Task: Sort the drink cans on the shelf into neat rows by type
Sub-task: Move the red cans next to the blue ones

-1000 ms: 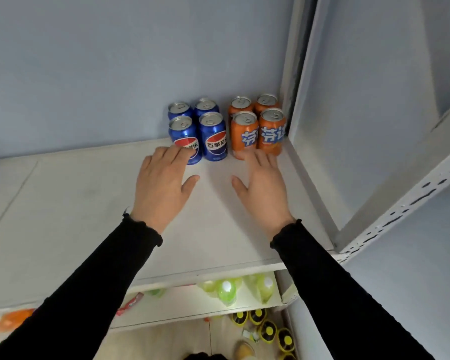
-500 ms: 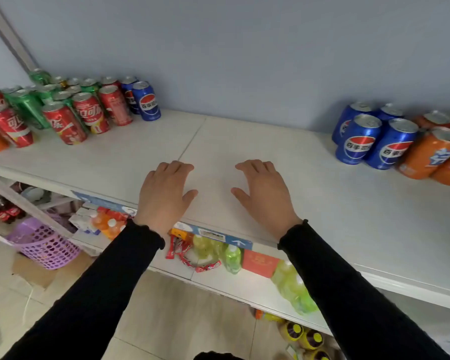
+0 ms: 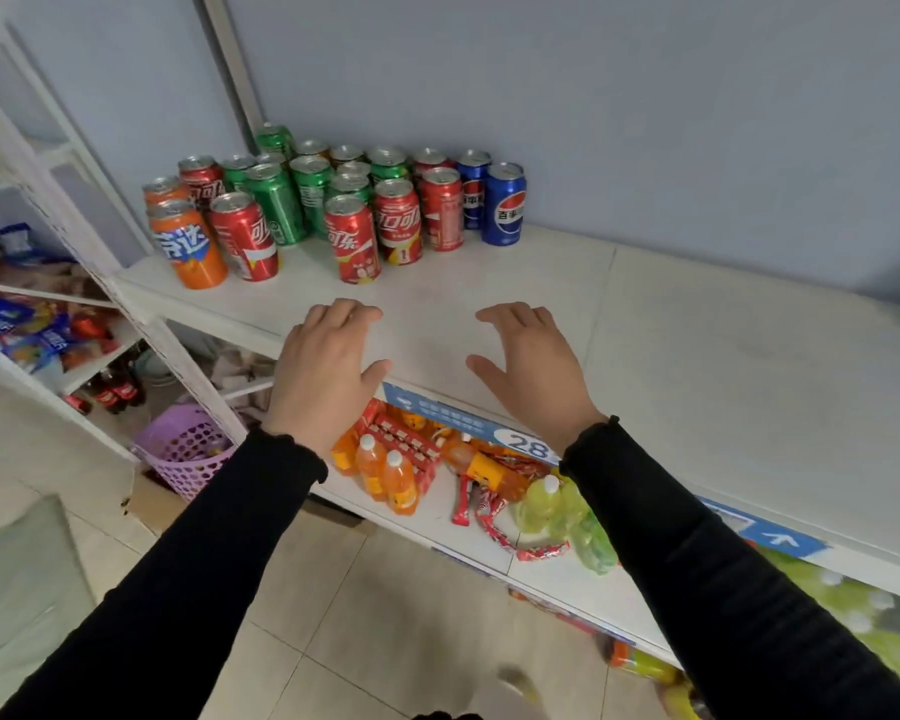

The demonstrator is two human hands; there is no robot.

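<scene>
White shelf [image 3: 697,345] — mixed cans [image 3: 352,210] by purple basket [image 3: 185,449].

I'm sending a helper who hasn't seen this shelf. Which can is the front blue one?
Find the white shelf with mixed cans at its left end. At the cluster's right edge stand two blue cans; take the front blue can, the rightmost one, with bare shelf to its right.

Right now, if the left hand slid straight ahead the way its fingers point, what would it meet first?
Probably the nearest red cola can, standing upright just beyond the left hand. Bare shelf lies between them. Depth is hard to judge, so the hand might pass slightly to that can's right.
</scene>
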